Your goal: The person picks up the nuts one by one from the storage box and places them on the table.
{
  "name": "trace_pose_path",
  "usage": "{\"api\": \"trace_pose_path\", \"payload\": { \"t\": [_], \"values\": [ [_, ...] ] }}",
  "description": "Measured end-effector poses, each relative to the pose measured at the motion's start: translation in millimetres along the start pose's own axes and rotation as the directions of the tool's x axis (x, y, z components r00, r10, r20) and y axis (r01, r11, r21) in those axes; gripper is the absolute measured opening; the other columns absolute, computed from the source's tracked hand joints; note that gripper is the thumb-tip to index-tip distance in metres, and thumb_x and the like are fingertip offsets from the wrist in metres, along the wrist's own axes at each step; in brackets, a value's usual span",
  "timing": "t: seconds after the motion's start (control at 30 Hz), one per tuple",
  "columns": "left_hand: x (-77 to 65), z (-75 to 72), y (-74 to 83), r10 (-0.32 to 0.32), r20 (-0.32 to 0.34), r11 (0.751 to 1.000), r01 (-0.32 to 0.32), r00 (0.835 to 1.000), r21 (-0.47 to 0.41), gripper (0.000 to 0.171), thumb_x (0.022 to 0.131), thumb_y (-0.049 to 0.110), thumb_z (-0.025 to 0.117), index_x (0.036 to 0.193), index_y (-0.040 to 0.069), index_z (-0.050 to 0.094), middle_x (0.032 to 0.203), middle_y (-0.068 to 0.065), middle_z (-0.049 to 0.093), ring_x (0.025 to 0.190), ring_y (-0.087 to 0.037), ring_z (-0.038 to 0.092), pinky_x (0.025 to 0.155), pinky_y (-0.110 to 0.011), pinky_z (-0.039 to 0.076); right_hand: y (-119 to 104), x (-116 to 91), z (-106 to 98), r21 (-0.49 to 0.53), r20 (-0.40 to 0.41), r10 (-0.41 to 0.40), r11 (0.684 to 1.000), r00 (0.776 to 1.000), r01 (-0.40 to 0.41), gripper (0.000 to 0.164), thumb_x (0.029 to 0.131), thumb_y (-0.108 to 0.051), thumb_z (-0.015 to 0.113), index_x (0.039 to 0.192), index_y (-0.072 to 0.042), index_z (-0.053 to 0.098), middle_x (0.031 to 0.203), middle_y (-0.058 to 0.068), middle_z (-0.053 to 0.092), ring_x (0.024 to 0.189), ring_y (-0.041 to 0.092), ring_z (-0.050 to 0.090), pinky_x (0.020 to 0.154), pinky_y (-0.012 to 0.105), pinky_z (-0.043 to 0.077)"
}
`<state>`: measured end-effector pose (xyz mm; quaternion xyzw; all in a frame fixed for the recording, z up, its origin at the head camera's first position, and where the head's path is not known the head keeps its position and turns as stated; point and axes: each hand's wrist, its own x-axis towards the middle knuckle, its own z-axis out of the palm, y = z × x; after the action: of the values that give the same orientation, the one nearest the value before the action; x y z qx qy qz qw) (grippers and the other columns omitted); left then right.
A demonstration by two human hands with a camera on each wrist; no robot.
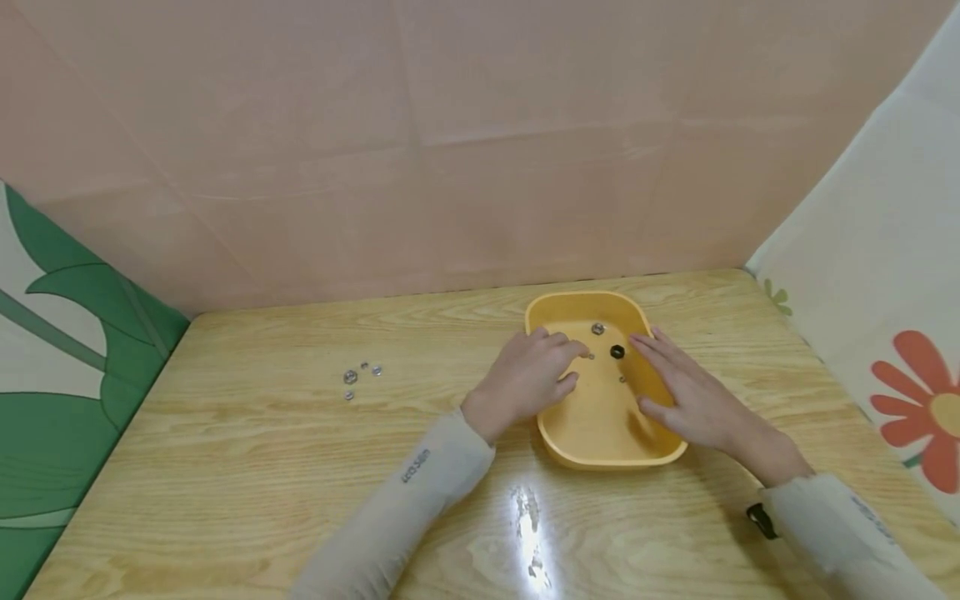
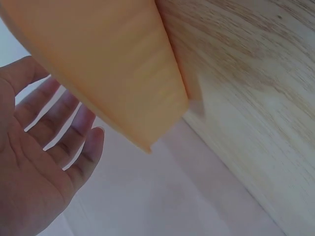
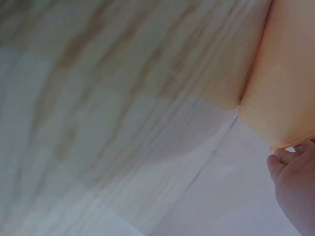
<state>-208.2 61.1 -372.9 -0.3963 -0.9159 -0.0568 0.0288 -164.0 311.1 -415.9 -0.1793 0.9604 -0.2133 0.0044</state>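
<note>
A yellow plastic bin stands on the table. My left hand reaches over its left rim, fingers apart and loosely bent, holding nothing. In the left wrist view, that hand is beside the bin's wall. My right hand lies over the right rim with its fingers extended inward; in the right wrist view its fingers are at the rim. Inside the bin are a silver nut, a black nut and two tiny metal pieces, one close to my left fingertips.
Several small metal nuts lie left on the wooden table, the largest a silver hex nut. A pinkish sheet hangs behind the table. Printed cloths flank it, one with green leaves, one with a red flower.
</note>
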Motion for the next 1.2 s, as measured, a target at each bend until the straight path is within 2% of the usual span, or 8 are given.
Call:
{"api": "trace_pose_path", "payload": {
  "t": [0.23,0.53,0.8,1.0,1.1,1.2],
  "values": [
    [6.4,3.7,4.9,0.018,0.012,1.000,-0.018,1.000,0.020,0.036,0.099,0.033,0.058,0.134,0.025,0.061,0.126,0.005,0.068,0.108,-0.016,0.062,0.086,-0.031,0.052,0,-1,0,0.005,-0.001,-0.001,1.000,1.000,0.001,0.077,0.090,-0.018,0.064,0.154,0.000,0.026,0.161,0.024,0.023,0.153,0.042,0.010,0.114,0.069,0.021],
    [13.2,5.2,9.8,0.050,0.024,0.998,-0.051,0.998,0.038,0.036,0.099,0.032,0.059,0.134,0.026,0.061,0.127,0.007,0.067,0.104,-0.013,0.061,0.082,-0.026,0.050,0,-2,1,0.006,-0.021,-0.018,1.000,1.000,0.018,0.076,0.091,-0.018,0.064,0.154,0.000,0.027,0.161,0.024,0.025,0.153,0.041,0.011,0.113,0.069,0.023],
    [17.6,2.0,15.2,0.054,0.059,0.998,-0.056,0.997,0.033,0.038,0.100,0.032,0.058,0.137,0.026,0.058,0.134,0.007,0.064,0.107,-0.013,0.058,0.085,-0.027,0.048,1,0,2,0.010,-0.026,-0.028,1.000,0.999,0.028,0.076,0.089,-0.018,0.066,0.153,0.001,0.028,0.161,0.024,0.025,0.152,0.042,0.012,0.112,0.069,0.023],
    [25.4,0.9,19.6,0.050,0.096,0.998,-0.054,0.994,0.042,0.040,0.099,0.033,0.059,0.139,0.028,0.057,0.139,0.008,0.061,0.103,-0.012,0.056,0.082,-0.026,0.047,2,-1,0,0.015,-0.007,-0.025,1.000,1.000,0.025,0.077,0.091,-0.021,0.065,0.154,0.001,0.027,0.161,0.025,0.023,0.152,0.043,0.010,0.112,0.069,0.024],
    [30.0,1.0,22.6,0.050,0.116,0.998,-0.054,0.992,0.031,0.040,0.099,0.032,0.060,0.139,0.028,0.057,0.139,0.009,0.060,0.103,-0.011,0.056,0.085,-0.027,0.047,3,-1,-1,0.018,0.000,-0.025,1.000,1.000,0.025,0.078,0.092,-0.022,0.065,0.155,0.000,0.026,0.161,0.025,0.023,0.152,0.043,0.009,0.112,0.069,0.023],
    [34.4,1.2,26.1,0.049,0.133,0.998,-0.053,0.990,0.025,0.041,0.098,0.031,0.060,0.139,0.028,0.056,0.139,0.011,0.060,0.110,-0.012,0.056,0.095,-0.031,0.048,3,-1,-1,0.017,-0.003,-0.026,1.000,1.000,0.026,0.078,0.092,-0.022,0.065,0.155,0.000,0.025,0.161,0.025,0.023,0.152,0.043,0.009,0.113,0.068,0.022]
  ]
}}
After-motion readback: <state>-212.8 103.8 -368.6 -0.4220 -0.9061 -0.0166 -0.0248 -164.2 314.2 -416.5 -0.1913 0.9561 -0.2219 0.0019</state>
